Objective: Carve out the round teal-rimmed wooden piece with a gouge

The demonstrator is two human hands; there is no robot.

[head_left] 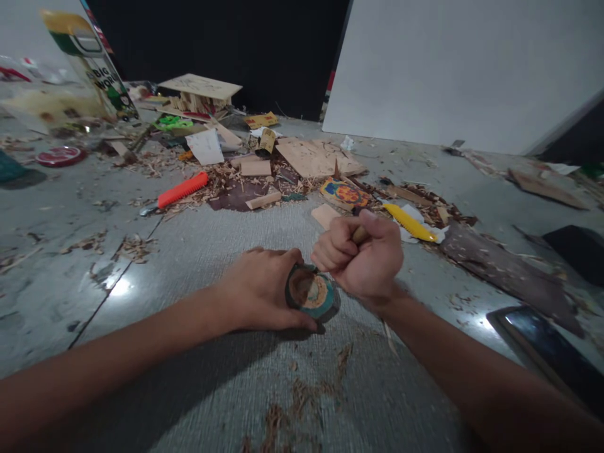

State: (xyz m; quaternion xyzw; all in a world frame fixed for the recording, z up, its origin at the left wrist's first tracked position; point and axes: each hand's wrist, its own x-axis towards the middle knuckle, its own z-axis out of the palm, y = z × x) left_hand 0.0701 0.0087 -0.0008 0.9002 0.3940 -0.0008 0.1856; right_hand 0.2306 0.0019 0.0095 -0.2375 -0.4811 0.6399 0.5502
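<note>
My left hand point(264, 286) is closed around the side of a small round piece point(321, 296) on the floor. The piece has a teal rim and a tan and brown, partly hollow-looking middle. Beside it on the right, my right hand point(361, 255) makes a fist around a wooden-handled tool point(361, 234). Only the handle's rounded end shows by the thumb; its working end is hidden behind the fist, close to the round piece. Just beyond the right hand lie a pale wood block point(325, 216) and a painted, colourful wood piece point(345, 194).
An orange-handled cutter point(182, 190) lies at the left and a yellow one point(409, 222) at the right. Wood shavings point(212, 176) and a thin board point(321, 157) spread across the back. At the right are a brown strip point(504, 264) and a dark phone-like slab point(552, 346).
</note>
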